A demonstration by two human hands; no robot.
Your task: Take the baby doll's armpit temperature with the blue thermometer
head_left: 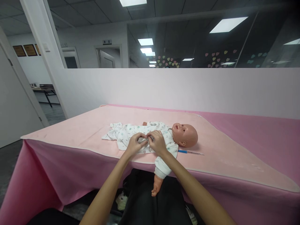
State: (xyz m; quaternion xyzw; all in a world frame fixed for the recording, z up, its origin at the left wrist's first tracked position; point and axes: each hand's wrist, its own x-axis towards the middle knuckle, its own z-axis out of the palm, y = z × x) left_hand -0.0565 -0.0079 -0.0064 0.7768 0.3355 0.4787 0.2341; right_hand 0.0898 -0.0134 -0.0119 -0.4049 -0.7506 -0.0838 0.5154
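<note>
A baby doll [187,135] lies on its back with its head to the right, dressed in a white printed baby outfit [128,131]. My left hand [136,144] is over the front of the outfit, its thumb and fingertips pinching the cloth. Close beside it, my right hand [157,142] also pinches the cloth, and the fingertips of both hands nearly meet. Whatever small part sits between them is too small to make out. The doll's near arm [157,184] hangs over the table edge in a white sleeve, below my right wrist.
Near the doll's head lies a thin blue-handled stick [191,152] with a slim pale shaft. A peach blanket [225,156] covers the table over a pink cloth [51,168]. Behind stands a low white wall [175,90] with glass above. My lap is against the table's front edge.
</note>
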